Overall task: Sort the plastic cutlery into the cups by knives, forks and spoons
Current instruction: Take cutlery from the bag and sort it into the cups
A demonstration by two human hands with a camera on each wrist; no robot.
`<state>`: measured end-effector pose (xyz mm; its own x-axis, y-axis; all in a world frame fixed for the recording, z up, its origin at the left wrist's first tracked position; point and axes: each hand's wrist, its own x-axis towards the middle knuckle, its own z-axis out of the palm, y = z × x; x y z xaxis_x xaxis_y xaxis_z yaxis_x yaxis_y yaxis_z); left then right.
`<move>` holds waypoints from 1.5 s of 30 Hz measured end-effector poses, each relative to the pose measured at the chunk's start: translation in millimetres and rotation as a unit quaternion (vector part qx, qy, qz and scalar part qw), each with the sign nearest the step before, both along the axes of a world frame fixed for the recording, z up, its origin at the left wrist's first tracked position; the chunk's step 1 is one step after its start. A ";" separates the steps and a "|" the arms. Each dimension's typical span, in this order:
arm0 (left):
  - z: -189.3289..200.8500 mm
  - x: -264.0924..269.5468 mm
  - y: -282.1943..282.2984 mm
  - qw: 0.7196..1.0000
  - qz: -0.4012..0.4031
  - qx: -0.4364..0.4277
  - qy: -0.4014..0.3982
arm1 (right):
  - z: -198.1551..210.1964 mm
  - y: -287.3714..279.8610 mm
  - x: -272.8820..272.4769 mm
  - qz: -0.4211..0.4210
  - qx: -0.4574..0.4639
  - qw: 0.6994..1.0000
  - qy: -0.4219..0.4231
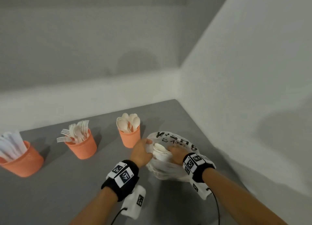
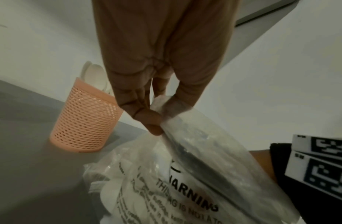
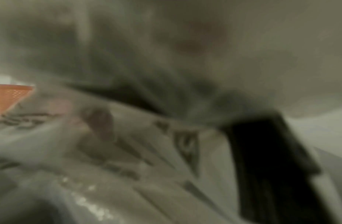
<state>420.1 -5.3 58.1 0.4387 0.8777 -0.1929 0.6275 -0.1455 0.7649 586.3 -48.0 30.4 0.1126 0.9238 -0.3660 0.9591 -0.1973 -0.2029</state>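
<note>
A person's left hand (image 1: 141, 153) pinches the rim of a clear printed bag (image 1: 170, 171) on a grey table (image 1: 67, 182), thumb and fingers closed on the film. The right hand (image 1: 175, 154) reaches into the bag's mouth among white cutlery (image 1: 160, 148); its grip cannot be told. At 9 o'clock of the bag stand three orange cups: spoons (image 1: 129, 137), forks (image 1: 81, 145), knives (image 1: 22, 160).

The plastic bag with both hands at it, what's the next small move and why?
Probably draw the right hand out with one piece. The left hand pinches the plastic bag edge, the right reaches into its mouth among white cutlery, and three cups stand on the table.
</note>
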 end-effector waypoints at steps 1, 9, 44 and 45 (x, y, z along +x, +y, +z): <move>-1.1 -0.8 0.7 1.000 0.001 -0.001 0.003 | -1.3 0.0 -0.2 0.007 0.000 1.000 -0.003; -7.1 -4.6 -5.9 1.000 0.006 0.014 0.009 | 0.9 -5.5 -7.2 0.001 0.017 0.999 0.035; 9.4 -10.7 -30.2 0.986 0.060 0.003 -0.157 | 75.3 -15.8 -14.2 -0.237 0.278 0.807 0.464; 13.5 -14.9 -29.8 0.977 0.084 -0.015 -0.195 | 81.6 -12.5 -18.7 -0.244 0.285 0.785 0.493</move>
<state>405.3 -35.1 71.6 0.3345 0.9401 -0.0657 0.2998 -0.0400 0.9532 567.6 -60.5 112.0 0.4248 0.9044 -0.0408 0.1189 -0.1004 -0.9878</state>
